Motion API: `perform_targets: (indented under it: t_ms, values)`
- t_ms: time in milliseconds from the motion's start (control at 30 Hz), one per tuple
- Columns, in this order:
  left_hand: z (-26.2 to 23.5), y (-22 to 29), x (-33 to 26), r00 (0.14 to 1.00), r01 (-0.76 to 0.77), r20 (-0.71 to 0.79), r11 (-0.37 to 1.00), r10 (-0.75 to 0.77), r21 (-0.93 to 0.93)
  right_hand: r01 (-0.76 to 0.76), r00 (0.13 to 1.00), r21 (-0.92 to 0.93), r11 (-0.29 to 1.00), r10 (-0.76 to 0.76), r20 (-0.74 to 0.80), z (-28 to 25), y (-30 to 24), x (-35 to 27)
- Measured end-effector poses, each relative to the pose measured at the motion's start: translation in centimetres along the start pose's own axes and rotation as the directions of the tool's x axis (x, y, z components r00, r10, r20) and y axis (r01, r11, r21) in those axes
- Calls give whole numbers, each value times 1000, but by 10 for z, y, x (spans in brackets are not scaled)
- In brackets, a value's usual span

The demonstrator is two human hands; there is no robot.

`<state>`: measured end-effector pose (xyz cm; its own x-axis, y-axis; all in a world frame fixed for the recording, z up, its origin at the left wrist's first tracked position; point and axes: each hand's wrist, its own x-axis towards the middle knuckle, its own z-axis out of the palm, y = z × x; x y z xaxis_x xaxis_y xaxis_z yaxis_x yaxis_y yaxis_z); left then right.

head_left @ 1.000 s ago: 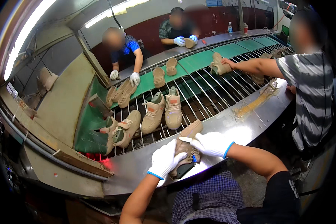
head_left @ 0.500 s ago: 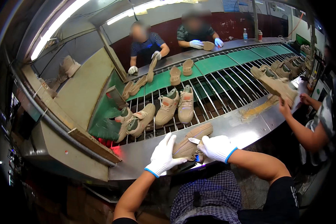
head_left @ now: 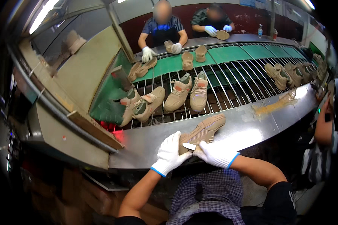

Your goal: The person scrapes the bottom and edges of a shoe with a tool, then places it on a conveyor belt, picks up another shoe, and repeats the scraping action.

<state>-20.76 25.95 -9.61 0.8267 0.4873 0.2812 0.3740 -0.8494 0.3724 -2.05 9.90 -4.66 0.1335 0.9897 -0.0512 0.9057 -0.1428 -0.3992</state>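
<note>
A tan shoe (head_left: 206, 130) is held tilted over the near metal ledge, its sole edge facing up. My left hand (head_left: 169, 153), in a white glove with a blue cuff, grips the near end of that shoe. Pinched in my gloved right hand (head_left: 215, 154) is a small knife (head_left: 189, 146), its pale pointed blade lying against the shoe close to my left thumb. The knife's handle is mostly hidden by my fingers. Just beyond, a pair of laced tan shoes (head_left: 178, 93) stands on the roller rack.
Two more tan shoes (head_left: 148, 104) lie at the rack's left end, beside a green chute (head_left: 107, 101). Loose soles (head_left: 187, 60) rest on the green belt (head_left: 221, 63). Across it, two gloved co-workers handle soles. More shoes (head_left: 278, 76) line the right; another person's arm (head_left: 323, 127) shows there.
The view has shifted. My knife's blade now lies nearer my left thumb on the shoe. The co-worker opposite has lowered a sole, and the person at right no longer shows the shoe they held.
</note>
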Motion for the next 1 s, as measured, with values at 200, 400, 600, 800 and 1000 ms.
perform_targets:
  t_ms: [200,400,600,800,1000]
  values:
    - [-24,-2,13,995,18,99,998,-24,65,-18,1000,60,998,18,-4,-29,9,-11]
    - [-10,-5,16,999,-24,47,998,21,55,8,999,39,999,-6,-48,-16,-6,-11]
    - [1,-16,13,989,-107,-92,992,113,64,-152,959,604,782,-32,282,-12,-13,-6]
    - [-27,-12,23,997,-42,70,995,36,88,-34,998,351,936,13,62,-36,2,-16]
    - [-28,35,87,972,23,235,999,-31,36,-86,972,-139,986,53,-228,-27,29,-16]
